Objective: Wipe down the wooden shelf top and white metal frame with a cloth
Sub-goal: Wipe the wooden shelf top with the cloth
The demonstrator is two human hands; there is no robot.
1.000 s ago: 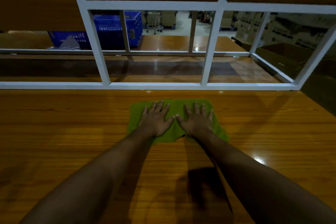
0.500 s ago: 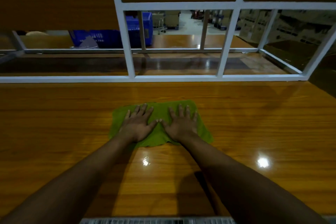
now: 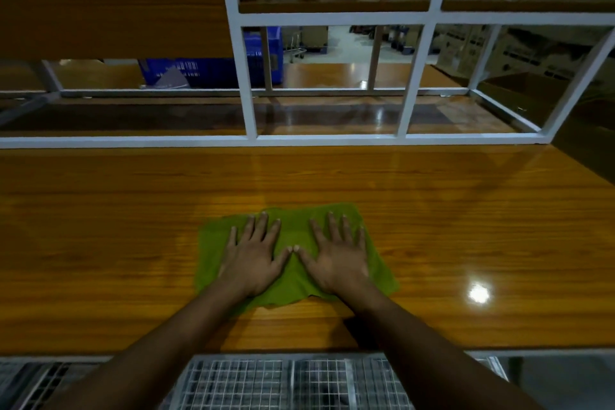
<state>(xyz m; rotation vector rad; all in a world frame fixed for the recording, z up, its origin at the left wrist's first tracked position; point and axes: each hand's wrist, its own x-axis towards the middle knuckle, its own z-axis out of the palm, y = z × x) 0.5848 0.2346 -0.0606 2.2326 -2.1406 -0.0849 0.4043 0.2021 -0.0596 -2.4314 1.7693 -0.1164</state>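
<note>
Head view: left grip (image 3: 254, 258) and right grip (image 3: 336, 258) are pressing flat, fingers spread apart, on the cloth (image 3: 291, 280) near the front edge of the shelf (image 3: 100, 243).

The middle of the green cloth (image 3: 293, 278) lies out of sight under the left hand (image 3: 254, 260) and right hand (image 3: 336, 260), both pressed flat on it. Both forearms run off the bottom edge and cover part of the wire mesh (image 3: 266, 383) below. The wooden shelf top (image 3: 133, 210) is cut off left and right. The white metal frame (image 3: 248, 83) loses its uprights at the top edge. One upright and a wooden panel (image 3: 116, 17) hide parts of the blue crate (image 3: 216, 73). The pale shape (image 3: 169, 78) before it is too dim to name. Print on the cardboard boxes (image 3: 532, 53) is unreadable.
</note>
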